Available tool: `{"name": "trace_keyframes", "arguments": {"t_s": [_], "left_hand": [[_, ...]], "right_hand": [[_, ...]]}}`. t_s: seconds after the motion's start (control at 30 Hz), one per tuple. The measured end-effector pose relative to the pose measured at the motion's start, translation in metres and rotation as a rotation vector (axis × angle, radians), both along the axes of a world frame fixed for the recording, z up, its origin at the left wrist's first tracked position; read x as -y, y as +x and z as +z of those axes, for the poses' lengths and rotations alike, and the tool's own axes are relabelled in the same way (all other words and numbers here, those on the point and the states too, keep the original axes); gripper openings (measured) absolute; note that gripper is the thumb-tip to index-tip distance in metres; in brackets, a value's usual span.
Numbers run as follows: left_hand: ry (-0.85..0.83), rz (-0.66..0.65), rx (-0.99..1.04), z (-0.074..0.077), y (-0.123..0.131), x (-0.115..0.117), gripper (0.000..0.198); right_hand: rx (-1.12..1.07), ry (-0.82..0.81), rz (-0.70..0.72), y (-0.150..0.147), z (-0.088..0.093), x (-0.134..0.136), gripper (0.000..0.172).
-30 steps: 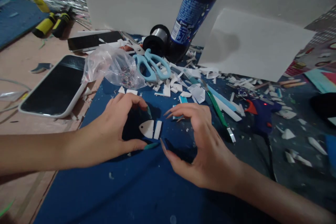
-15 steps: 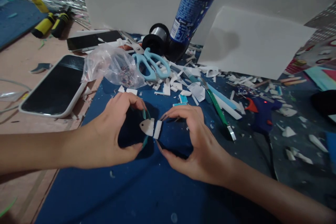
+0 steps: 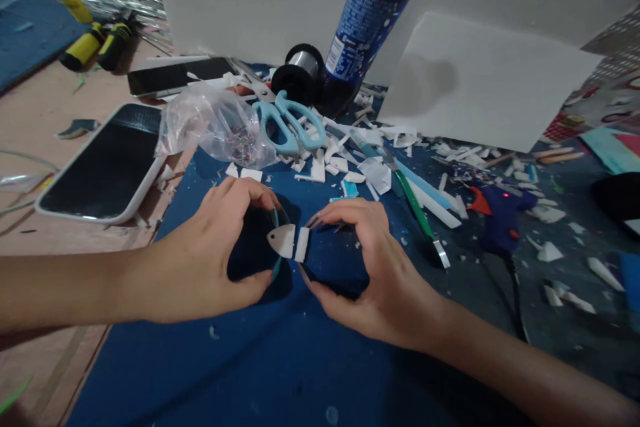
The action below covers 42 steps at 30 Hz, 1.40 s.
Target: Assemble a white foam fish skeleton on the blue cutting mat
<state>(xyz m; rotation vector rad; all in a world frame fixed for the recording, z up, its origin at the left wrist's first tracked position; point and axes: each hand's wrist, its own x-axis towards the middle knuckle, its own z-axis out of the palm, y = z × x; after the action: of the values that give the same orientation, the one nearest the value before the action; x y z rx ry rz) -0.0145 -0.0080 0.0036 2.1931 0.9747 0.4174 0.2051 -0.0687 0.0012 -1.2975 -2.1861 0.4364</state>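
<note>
Two small white foam pieces lie side by side on the blue mat [image 3: 210, 373]: a pointed, fish-like piece [image 3: 281, 240] with a small hole, and a narrow strip [image 3: 301, 245] at its right edge. My left hand [image 3: 210, 267] pinches the pointed piece between thumb and forefinger. My right hand [image 3: 370, 273] pinches the strip the same way. The two pieces touch or nearly touch.
Behind my hands lie light blue scissors [image 3: 287, 121], a clear plastic bag [image 3: 215, 123], a black spool [image 3: 300, 73], a dark bottle [image 3: 363, 20], a green craft knife [image 3: 417, 213] and many white scraps. A phone [image 3: 103, 167] lies left, a blue glue gun [image 3: 500, 213] right, white boards behind.
Both hands closed in on the white pieces: the right hand slid left onto the strip and the left thumb and forefinger tightened round the pointed piece. The pieces came closer together.
</note>
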Motion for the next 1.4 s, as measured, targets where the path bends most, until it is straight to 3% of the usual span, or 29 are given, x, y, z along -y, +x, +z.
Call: {"name": "trace_keyframes", "arguments": {"t_s": [1.4], "left_hand": [[-0.012,-0.021,0.033,-0.0019,-0.0024,-0.0003,0.049]], "right_hand": [[0.012,-0.067,-0.024,0.0012,0.0037,-0.0003,0.046]]}}
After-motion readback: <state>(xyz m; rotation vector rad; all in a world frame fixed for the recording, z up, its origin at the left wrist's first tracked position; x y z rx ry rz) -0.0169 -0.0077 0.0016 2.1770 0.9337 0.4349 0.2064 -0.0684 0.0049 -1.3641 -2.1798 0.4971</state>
